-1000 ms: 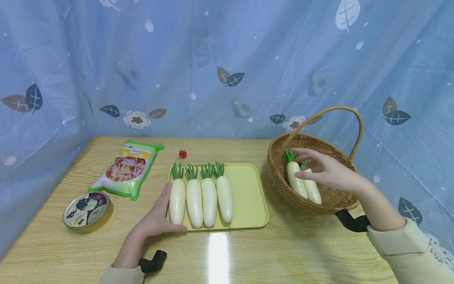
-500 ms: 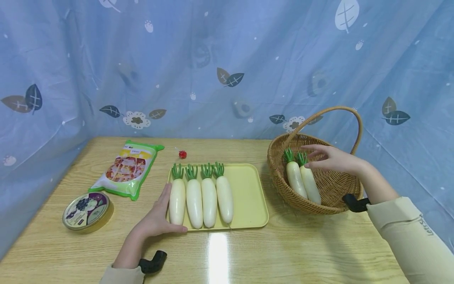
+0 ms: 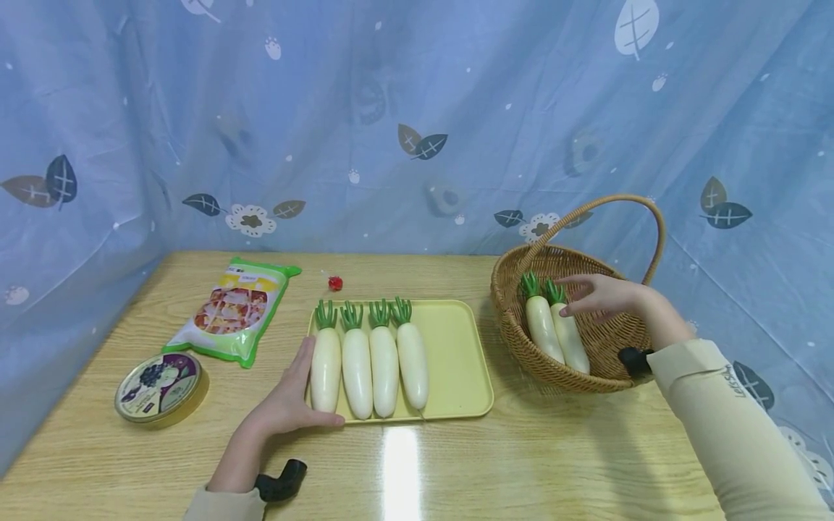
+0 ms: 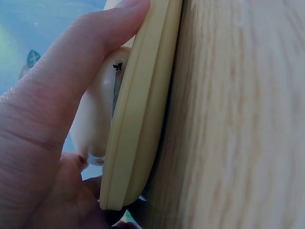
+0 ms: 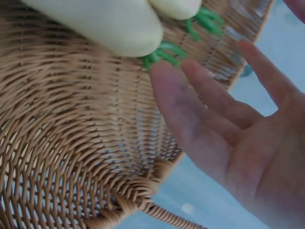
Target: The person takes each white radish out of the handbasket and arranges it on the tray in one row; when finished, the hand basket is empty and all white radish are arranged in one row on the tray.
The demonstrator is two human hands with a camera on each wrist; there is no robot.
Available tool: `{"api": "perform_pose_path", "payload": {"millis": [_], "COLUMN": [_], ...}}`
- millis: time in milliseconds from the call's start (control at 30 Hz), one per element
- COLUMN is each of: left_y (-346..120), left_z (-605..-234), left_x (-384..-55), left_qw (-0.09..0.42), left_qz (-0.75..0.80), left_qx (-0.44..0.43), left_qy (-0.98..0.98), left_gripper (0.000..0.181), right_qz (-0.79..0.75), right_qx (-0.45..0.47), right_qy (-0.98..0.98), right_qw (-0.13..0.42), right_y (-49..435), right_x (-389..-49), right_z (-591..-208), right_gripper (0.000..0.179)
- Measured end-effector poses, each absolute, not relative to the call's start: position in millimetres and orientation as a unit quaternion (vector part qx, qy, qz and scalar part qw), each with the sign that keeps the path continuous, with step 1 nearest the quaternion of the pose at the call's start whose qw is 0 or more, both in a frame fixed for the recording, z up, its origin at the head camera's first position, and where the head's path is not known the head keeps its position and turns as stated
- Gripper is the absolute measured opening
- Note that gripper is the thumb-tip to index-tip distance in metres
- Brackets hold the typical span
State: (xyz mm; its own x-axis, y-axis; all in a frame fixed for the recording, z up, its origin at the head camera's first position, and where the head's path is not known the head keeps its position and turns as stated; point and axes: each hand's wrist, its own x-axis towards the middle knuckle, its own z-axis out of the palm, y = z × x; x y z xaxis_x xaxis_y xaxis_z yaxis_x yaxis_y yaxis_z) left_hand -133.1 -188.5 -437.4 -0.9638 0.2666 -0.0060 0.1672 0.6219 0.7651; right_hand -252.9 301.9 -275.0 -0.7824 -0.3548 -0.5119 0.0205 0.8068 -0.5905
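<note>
Several white radishes with green tops lie side by side on a yellow tray (image 3: 452,362); the leftmost radish (image 3: 326,373) is next to my left hand (image 3: 287,401). That hand spans the tray's front left corner, its fingers straight along the left side and its thumb on the front rim. In the left wrist view the thumb (image 4: 95,38) touches the tray rim (image 4: 133,119). My right hand (image 3: 602,295) reaches into a wicker basket (image 3: 521,347), fingers apart near the green tops. Two radishes lie there, a left one (image 3: 544,329) and a right one (image 3: 570,340). Nothing shows in its grasp.
A green-edged food packet (image 3: 234,311) and a round tin (image 3: 159,387) are on the left of the wooden table (image 3: 521,463). A small red object (image 3: 335,283) lies behind the tray. The basket's tall handle (image 3: 661,231) arches over it; a blue curtain (image 3: 365,145) hangs behind.
My right hand has drawn back to the right from over the radishes, then dipped slightly lower beside the right radish's top. The left hand, tray and radishes have not moved.
</note>
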Motion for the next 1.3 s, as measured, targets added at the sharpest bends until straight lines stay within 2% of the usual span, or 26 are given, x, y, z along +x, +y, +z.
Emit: {"api": "perform_pose_path", "payload": {"millis": [367, 733, 1033, 1300], "left_y": [-188.0, -187.7, -188.3, -188.5], "left_z": [-437.6, -438.1, -436.6, -437.2], "left_x": [-133.0, -133.0, -132.7, -132.6], "left_qw": [0.06, 0.063, 0.064, 0.064], "left_qz": [0.424, 0.426, 0.424, 0.425], "left_qx": [0.122, 0.12, 0.12, 0.12], "left_qy": [0.896, 0.894, 0.895, 0.895], "left_gripper": [0.138, 0.139, 0.138, 0.138], "right_qz": [-0.297, -0.299, -0.363, -0.384], "right_qx": [-0.059, -0.037, 0.037, 0.081], "right_qy": [0.886, 0.882, 0.839, 0.831], "right_qw": [0.351, 0.362, 0.403, 0.395], "right_y": [307.6, 310.5, 304.9, 297.4], "right_x": [-264.8, -267.7, -266.8, -265.2], "right_z": [-289.3, -301.8, -315.5, -326.2], "right_gripper": [0.085, 0.092, 0.101, 0.103]}}
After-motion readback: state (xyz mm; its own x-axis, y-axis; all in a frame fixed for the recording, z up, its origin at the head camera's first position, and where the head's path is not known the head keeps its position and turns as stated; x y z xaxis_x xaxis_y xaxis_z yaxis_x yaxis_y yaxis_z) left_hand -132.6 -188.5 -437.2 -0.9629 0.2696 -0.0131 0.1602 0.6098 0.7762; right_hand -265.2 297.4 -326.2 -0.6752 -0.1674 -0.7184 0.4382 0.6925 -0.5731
